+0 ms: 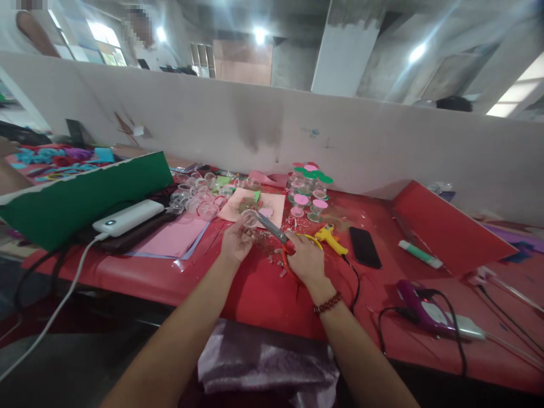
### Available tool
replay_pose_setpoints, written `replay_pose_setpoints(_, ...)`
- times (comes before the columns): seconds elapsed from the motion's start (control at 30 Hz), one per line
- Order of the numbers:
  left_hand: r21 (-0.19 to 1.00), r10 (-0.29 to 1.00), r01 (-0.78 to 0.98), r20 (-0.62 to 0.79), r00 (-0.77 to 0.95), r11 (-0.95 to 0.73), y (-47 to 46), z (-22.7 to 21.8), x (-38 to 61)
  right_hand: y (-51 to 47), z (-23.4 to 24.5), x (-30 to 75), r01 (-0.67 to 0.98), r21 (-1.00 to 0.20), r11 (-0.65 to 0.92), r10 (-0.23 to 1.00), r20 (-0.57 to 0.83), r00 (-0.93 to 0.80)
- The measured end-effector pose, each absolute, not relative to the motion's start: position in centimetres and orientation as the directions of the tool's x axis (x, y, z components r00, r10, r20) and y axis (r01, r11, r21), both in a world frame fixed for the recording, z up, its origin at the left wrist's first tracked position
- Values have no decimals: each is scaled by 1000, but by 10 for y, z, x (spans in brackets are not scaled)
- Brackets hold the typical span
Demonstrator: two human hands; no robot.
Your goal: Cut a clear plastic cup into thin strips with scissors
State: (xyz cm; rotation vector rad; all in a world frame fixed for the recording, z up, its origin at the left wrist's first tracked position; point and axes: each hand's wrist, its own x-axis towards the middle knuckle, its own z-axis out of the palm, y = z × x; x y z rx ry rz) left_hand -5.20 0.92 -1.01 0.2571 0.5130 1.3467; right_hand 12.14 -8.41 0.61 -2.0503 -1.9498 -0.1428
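Observation:
My left hand (238, 242) is closed on a small clear plastic cup (249, 218), its round rim tilted up. In my right hand (305, 258) is a pair of scissors (274, 229) with orange-red handles, their blades reaching to the cup's edge. Behind the cup lies a pale pink sheet (274, 205) with bits of green and pink on it. Pink paper-topped cups (318, 208) stand stacked just beyond my right hand. A yellow glue gun (331, 240) rests to the right of the scissors, and clear scraps lie around the blades.
A heap of clear cups (199, 195) and pink sheets (170, 235) lie left. Near them are a white power bank (127, 218) and a green board (106, 190). On the right are a phone (364, 247), a glue stick (420, 254), a red board (450, 226) and a purple power strip (425, 311).

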Motion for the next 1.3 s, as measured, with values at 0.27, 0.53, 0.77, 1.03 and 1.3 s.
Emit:
replay_pose_setpoints(0.27, 497, 965, -835, -220, 143, 237, 8, -9, -50, -81, 1, 127, 985, -173, -27, 959, 274, 75)
replay_pose_setpoints(0.53, 489, 958, -833, -238, 158, 259, 7, -8, -52, -85, 6, 125, 980, -200, 6, 966, 253, 46)
replay_pose_setpoints(0.77, 499, 955, -824, -255, 155, 267, 7, -6, -52, -87, 12, 123, 983, -183, -6, 971, 235, 50)
replay_pose_setpoints(1.03, 501, 958, -826, -240, 155, 260, 7, -7, -53, -87, 11, 124, 989, -147, 19, 957, 290, 25)
replay_pose_setpoints(1.3, 511, 956, -818, -251, 152, 264, 7, -5, -53, -85, 8, 125, 991, -134, 0, 957, 288, 38)
